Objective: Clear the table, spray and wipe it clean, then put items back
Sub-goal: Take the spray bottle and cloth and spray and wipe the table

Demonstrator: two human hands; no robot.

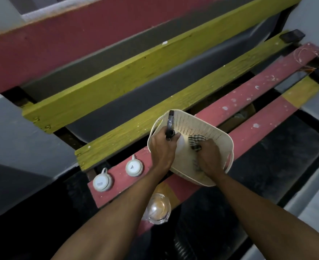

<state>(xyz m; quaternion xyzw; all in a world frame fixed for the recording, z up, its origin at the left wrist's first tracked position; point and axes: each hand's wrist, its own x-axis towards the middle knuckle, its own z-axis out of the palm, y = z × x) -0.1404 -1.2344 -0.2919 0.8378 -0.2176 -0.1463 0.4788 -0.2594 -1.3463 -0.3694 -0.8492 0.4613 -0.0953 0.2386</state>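
Both hands [162,147] in basket [211,126] — sprayer [170,126] nozzle-away.

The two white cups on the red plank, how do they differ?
The left cup sits nearer the plank's end and bears a rectangular mark on its base; the right cup sits closer to the basket and bears a triangular mark. Both are white, upside down, handles pointing away.

The right hand [209,156] hides most of the checked cloth [197,140] inside the basket [202,124]
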